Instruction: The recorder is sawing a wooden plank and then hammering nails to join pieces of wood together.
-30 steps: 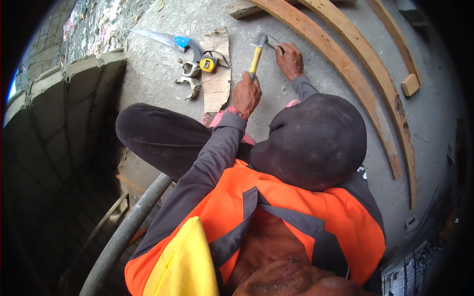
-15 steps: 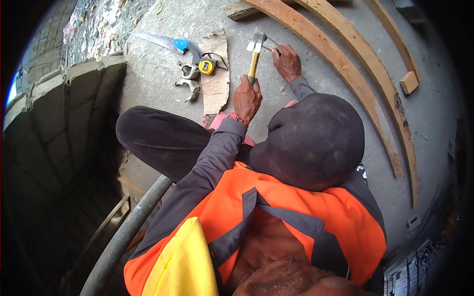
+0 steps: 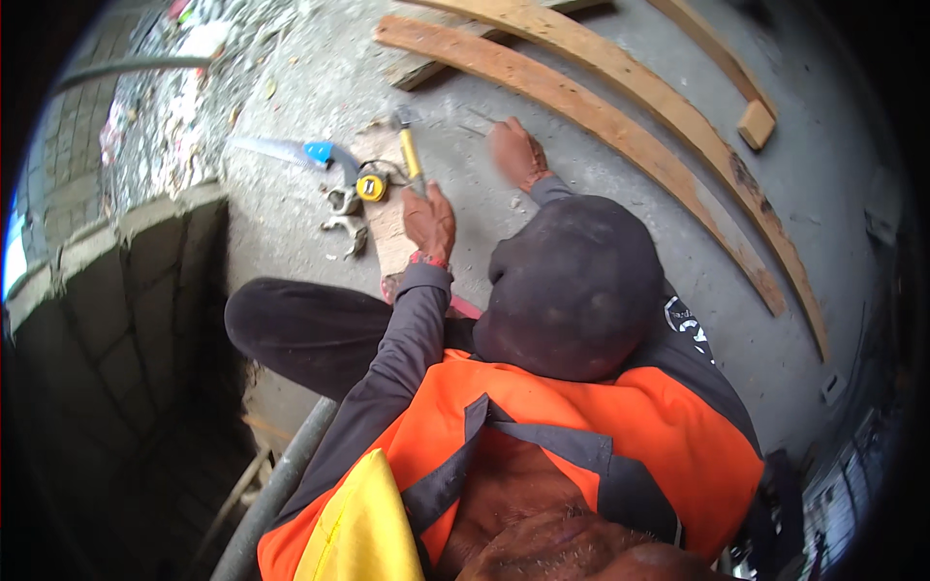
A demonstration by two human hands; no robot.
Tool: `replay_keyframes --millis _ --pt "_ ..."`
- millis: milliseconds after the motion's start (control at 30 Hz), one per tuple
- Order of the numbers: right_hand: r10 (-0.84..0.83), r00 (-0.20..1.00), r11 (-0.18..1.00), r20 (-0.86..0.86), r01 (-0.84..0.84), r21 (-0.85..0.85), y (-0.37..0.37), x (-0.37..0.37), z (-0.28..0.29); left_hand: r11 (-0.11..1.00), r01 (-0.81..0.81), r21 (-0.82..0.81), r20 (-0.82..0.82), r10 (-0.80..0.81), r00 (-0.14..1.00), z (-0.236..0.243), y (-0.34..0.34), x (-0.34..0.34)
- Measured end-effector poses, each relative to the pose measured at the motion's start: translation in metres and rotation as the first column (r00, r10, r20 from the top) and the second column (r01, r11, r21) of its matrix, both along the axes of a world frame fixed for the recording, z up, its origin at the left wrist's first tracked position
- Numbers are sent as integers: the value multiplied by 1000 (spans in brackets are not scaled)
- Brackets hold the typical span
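My left hand (image 3: 429,225) is at the lower end of a hammer (image 3: 410,155) with a yellow handle. Its fingers look spread and loose around the handle's end, and the hammer lies over a strip of brown cardboard (image 3: 390,228). To the right, my right hand (image 3: 518,155) is smeared by motion above the concrete floor. Near its fingertips show thin metal rods (image 3: 475,130), possibly nails; whether the fingers hold one is unclear. A yellow tape measure (image 3: 371,187) sits left of the hammer, beside a handsaw (image 3: 318,152) with a blue and dark handle.
Two metal clamp-like fittings (image 3: 347,232) lie left of the cardboard. Long curved wooden pieces (image 3: 601,111) stretch across the right side, with a small wood block (image 3: 756,124). A block wall (image 3: 145,232) edges a dark drop at left; a grey pipe (image 3: 281,484) rises near my knee.
My left hand has moved left with the hammer, which now lies over the cardboard, and its grip has loosened. My right hand has shifted slightly. The whole view has also shifted.
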State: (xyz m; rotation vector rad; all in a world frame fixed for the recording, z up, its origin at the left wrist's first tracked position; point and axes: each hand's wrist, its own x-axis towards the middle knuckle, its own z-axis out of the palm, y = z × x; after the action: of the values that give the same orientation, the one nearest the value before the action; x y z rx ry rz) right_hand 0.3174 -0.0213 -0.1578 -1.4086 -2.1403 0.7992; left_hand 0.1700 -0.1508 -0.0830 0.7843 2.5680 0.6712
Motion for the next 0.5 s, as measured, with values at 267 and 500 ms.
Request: replay_keyframes --millis 267,500 --pt "-169 983 979 -69 159 -126 -51 50 54 999 48 3 -339 -44 940 -47 -17 -42" --pt "-293 951 956 105 292 19 -97 184 78 873 194 447 60 -246 967 -25 85 -3"
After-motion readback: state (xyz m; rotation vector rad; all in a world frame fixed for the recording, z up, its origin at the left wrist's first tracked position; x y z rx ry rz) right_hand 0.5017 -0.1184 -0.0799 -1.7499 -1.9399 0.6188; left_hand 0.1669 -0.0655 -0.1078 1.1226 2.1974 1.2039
